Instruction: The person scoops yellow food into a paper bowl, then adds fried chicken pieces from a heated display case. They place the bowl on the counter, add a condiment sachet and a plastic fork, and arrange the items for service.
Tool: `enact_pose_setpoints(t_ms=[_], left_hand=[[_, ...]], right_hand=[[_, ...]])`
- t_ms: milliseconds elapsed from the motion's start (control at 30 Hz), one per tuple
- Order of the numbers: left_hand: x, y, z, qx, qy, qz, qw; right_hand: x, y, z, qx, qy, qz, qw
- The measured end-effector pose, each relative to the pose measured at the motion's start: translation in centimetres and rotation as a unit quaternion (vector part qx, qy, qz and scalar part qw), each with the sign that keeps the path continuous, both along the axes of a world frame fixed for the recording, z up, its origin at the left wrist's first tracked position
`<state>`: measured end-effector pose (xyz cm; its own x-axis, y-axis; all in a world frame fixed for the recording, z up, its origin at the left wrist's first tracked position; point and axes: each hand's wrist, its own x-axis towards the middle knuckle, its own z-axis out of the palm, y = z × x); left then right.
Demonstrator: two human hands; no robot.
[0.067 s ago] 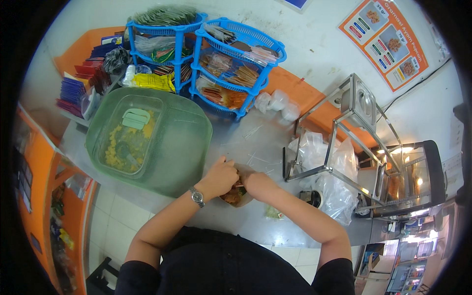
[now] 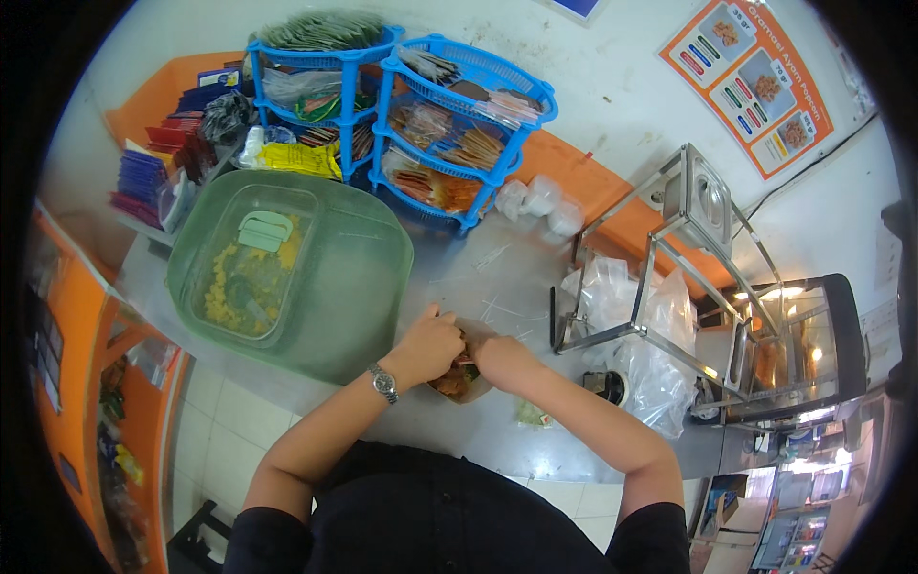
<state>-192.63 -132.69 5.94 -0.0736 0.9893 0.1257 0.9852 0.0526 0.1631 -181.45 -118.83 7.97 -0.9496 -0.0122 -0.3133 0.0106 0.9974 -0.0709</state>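
Note:
A brown paper food box (image 2: 475, 391) stands on the steel counter in front of me, with browned food pieces and a bit of green (image 2: 458, 382) inside. My left hand (image 2: 432, 344), with a watch on its wrist, is closed over the box's left side. From the right, my right hand (image 2: 505, 364) reaches over the opposite wall, its fingers bent inward and closed. A small pale reddish strip shows between the fingertips, too small to name. What either hand grips is hidden by the fingers.
Left of the box sits a large green tub (image 2: 354, 287) with a clear lidded part holding yellow crumbs. Blue tiered baskets (image 2: 469, 191) hold sachets and sticks behind. A steel rack (image 2: 650, 287), plastic bags (image 2: 660, 354) and a lit warmer (image 2: 794, 344) stand right. A small packet (image 2: 532, 412) lies nearby.

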Motion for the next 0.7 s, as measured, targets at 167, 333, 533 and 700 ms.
enact_pose_setpoints(t_ms=[167,333,533,700], left_hand=[[-0.1,-0.1,-0.6,0.055,-0.026,0.018,0.998],[-0.2,0.0,-1.0,0.083,-0.024,0.019,0.996],[0.5,0.0,-1.5,0.103,-0.033,0.0,0.994],[0.8,-0.3,-1.9,0.092,-0.055,0.014,0.994]], right_hand=[[-0.2,-0.7,0.2,0.031,0.009,-0.04,0.999],[-0.3,-0.3,0.0,0.022,0.023,-0.027,0.999],[-0.5,-0.3,-0.6,-0.017,-0.025,-0.073,0.997],[-1.1,-0.7,-0.2,0.026,-0.057,-0.048,0.997]])
